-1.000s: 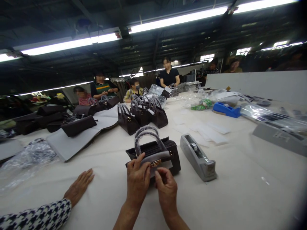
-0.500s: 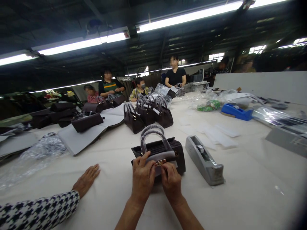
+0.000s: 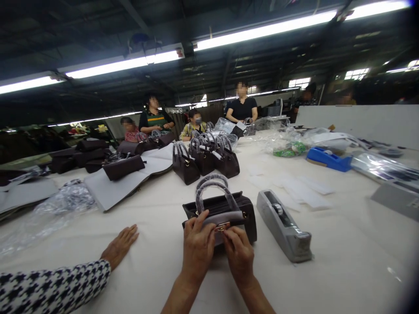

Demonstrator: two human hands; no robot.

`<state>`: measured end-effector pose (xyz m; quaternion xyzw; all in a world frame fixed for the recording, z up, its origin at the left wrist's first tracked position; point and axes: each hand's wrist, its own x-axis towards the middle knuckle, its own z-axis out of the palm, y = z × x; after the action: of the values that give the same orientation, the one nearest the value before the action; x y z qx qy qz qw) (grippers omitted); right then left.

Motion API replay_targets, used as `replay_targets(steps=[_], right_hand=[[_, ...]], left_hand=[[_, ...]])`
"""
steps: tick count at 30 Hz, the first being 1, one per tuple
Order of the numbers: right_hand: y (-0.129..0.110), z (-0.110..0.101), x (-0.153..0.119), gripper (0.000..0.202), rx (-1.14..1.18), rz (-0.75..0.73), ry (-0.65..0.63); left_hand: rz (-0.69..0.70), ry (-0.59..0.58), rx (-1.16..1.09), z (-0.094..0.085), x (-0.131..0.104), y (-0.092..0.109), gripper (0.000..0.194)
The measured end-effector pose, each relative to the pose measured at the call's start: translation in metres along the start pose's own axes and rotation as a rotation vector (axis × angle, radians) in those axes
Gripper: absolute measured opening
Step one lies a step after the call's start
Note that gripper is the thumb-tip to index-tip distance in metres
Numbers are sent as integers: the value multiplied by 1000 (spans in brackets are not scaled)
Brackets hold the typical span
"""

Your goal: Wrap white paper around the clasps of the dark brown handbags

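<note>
A dark brown handbag [image 3: 250, 218] stands upright on the white table, its handles [image 3: 212, 179] wrapped in clear plastic. My left hand [image 3: 198, 242] grips the upper front flap of the bag, fingers over its edge and thumb beside the gold clasp [image 3: 222, 226]. From the other side, my right hand [image 3: 239, 250] pinches at the lower right of that clasp with closed fingers. The fingertips partly cover the clasp and the front of the bag.
A grey tape dispenser [image 3: 284, 226] is just right of the bag; a blue one [image 3: 329, 159] lies farther back. Several wrapped handbags [image 3: 186, 168] stand behind. A co-worker's hand [image 3: 121, 246] rests flat at left, near crumpled plastic [image 3: 62, 209]. Other people stand or sit beyond.
The whole view has shifted slightly, so everything appears a little lower and to the right. Both my hands stay at the clasp, with only small finger movement.
</note>
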<state>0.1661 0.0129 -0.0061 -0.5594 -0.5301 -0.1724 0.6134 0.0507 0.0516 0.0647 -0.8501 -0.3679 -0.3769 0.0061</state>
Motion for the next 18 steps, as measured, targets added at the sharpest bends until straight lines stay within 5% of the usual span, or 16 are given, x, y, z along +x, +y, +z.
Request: replay_targets(steps=[6, 18], right_hand=[[1, 6, -2, 9, -23, -30, -42], [-26, -1, -14, 6, 142, 162, -64]], left_hand=[[4, -2, -24, -1, 0, -1, 17], [26, -12, -43, -2, -3, -4, 19]])
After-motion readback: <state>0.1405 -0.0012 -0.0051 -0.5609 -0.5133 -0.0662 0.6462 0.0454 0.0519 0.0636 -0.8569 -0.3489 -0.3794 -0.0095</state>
